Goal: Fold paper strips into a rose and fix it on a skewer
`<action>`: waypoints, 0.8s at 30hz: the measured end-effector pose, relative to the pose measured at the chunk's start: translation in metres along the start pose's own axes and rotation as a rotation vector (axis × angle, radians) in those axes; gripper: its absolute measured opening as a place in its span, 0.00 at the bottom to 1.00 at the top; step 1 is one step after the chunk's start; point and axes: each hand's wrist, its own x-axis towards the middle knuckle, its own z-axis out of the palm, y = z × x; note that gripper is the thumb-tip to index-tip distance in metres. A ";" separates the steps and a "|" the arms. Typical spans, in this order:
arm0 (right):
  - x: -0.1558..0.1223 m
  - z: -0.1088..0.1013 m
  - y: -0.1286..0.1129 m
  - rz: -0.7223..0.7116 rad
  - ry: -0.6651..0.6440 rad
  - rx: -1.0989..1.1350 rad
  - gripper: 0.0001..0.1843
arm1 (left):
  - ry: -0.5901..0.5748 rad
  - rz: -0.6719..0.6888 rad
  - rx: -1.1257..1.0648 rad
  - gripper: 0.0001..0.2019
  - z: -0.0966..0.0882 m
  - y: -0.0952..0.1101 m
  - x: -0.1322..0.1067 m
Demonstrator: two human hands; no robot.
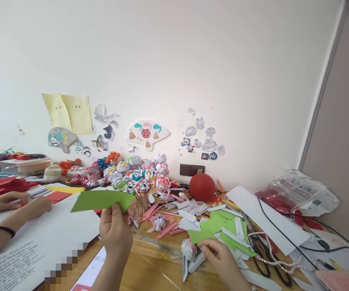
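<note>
Green sheet [100, 201] — in left hand [115, 228], slip [201, 235] — at right hand [218, 256]

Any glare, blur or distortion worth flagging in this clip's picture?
Head view: soft light on the wall, with a dark top-right corner; head view: wide-angle stretch towards the edges, the wall trim leaning; head view: left hand and green sheet fairly sharp, small print on the printed paper unreadable; head view: coarse pixel blocks at bottom left.
</note>
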 end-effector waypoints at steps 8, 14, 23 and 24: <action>-0.002 0.001 0.000 0.001 -0.042 -0.038 0.17 | 0.087 0.125 -0.068 0.09 0.005 0.015 0.013; -0.002 0.001 -0.001 -0.004 -0.056 -0.076 0.17 | 0.076 0.085 -0.063 0.09 0.002 0.009 0.009; -0.006 0.004 -0.001 0.002 -0.071 -0.114 0.15 | 0.097 -0.025 -0.040 0.10 -0.022 -0.020 0.004; -0.006 0.005 -0.001 0.000 -0.076 -0.121 0.15 | 0.094 -0.051 -0.050 0.10 -0.022 -0.021 0.005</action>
